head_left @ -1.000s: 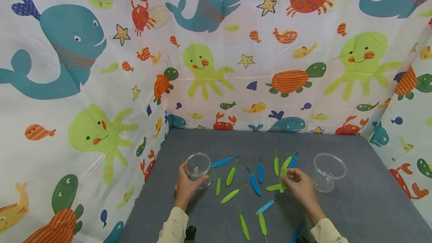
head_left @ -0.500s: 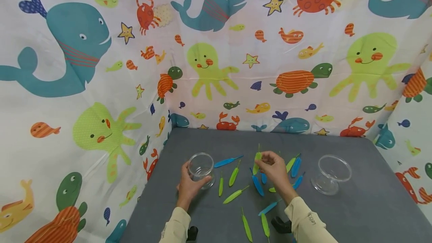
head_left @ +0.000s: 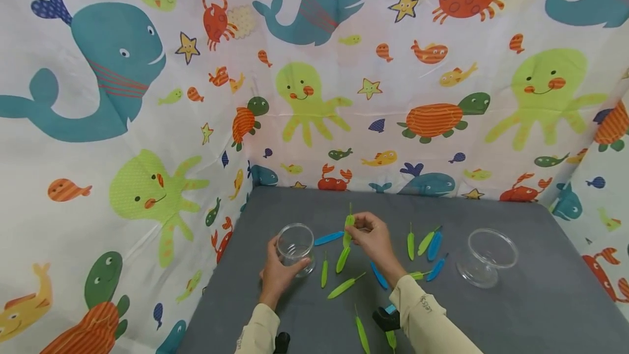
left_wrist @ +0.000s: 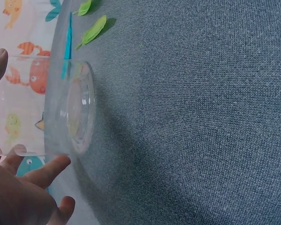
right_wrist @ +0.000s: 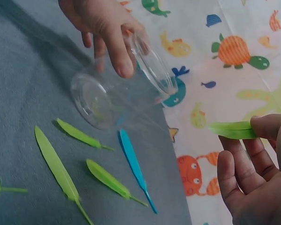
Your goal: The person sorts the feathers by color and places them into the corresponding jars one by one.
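My left hand (head_left: 279, 272) holds a clear footed cup (head_left: 296, 245) upright on the grey table, thumb on the near side and fingers round the far side. My right hand (head_left: 373, 236) pinches a green feather (head_left: 348, 228) between thumb and fingertips, its quill pointing up in the head view. It is lifted, to the right of the cup and apart from it; the right wrist view also shows the feather (right_wrist: 232, 130). Beneath and around lie a blue feather (head_left: 329, 238) and several green feathers (head_left: 344, 287). Whether the cup contains anything is unclear.
A second clear footed cup (head_left: 478, 277) stands at the right of the table (head_left: 540, 310). More green feathers (head_left: 410, 245) and blue feathers (head_left: 434, 246) lie between the cups, some partly hidden by my right forearm. A sea-animal curtain (head_left: 314, 168) borders the table's back and sides.
My right hand has lifted a green feather from the right-hand group and carried it left, towards the held cup. My left hand keeps its hold in place; the view has shifted slightly.
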A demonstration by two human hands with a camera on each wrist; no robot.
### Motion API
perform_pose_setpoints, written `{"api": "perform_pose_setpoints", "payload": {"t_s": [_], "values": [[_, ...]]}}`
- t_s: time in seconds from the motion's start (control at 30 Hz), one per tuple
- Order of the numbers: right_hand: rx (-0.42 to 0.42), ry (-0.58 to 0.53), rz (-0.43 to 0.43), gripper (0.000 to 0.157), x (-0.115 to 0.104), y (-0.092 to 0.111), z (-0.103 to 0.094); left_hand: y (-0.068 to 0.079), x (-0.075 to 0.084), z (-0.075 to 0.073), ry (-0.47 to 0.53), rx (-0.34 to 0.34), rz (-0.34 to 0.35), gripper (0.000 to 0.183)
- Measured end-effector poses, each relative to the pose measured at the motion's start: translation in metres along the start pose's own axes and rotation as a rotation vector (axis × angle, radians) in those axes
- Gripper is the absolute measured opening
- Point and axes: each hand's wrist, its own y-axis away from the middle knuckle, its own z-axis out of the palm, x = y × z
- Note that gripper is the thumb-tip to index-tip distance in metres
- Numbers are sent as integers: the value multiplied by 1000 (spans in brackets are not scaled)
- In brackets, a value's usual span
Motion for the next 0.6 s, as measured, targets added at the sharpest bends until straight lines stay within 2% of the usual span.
{"api": "perform_pose_setpoints", "payload": {"t_s": [0.3,0.6], "values": [[-18,-41,36,23,-2,-4,27,0,2,1,0,-1,9,102],[-40,-32,-50,21,-4,-10,54,0,0,0,-6,14,9,102]]}}
